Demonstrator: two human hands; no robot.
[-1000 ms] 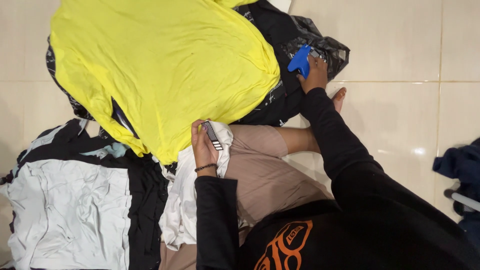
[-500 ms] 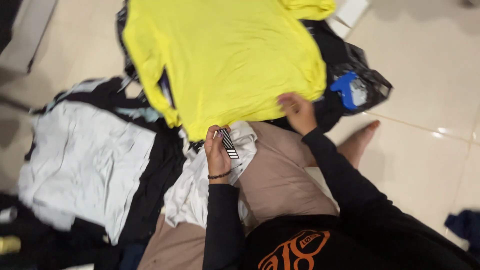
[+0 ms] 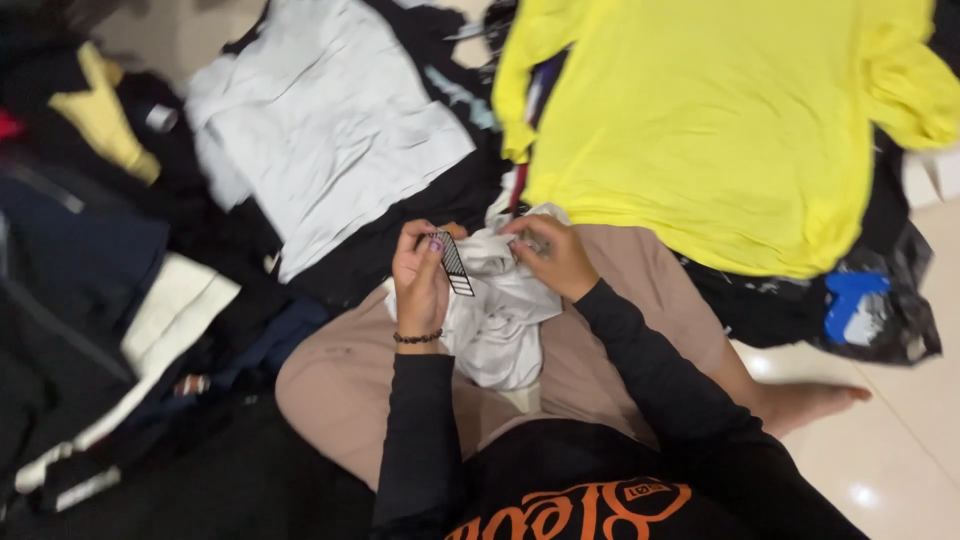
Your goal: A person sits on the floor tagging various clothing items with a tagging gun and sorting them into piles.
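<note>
A person sits on a tiled floor (image 3: 900,440) with both hands working a crumpled white garment (image 3: 497,310) that lies bunched on the lap, over tan trousers (image 3: 340,375). The left hand (image 3: 420,275) is clenched around a small striped card tag (image 3: 455,264), thumb pressing it flat so the striped face tilts up toward the eyes. The right hand (image 3: 548,255) pinches a fold of the white cloth just beside the tag, apparently bracing the fabric so the tag can be turned; its fingers are closed on the cloth. The 2 hands sit near each other at the garment's upper edge, above the knees.

Beyond them, a bright yellow long-sleeved shirt (image 3: 720,130) is spread flat, its hem touching the trouser leg, laid open as if for sorting. To its left a pale grey shirt (image 3: 330,150) lies on dark clothing. A black plastic bag with a blue patch (image 3: 850,305) rests at the yellow shirt's lower right edge. A bare foot (image 3: 805,400) rests on the tiles.
</note>
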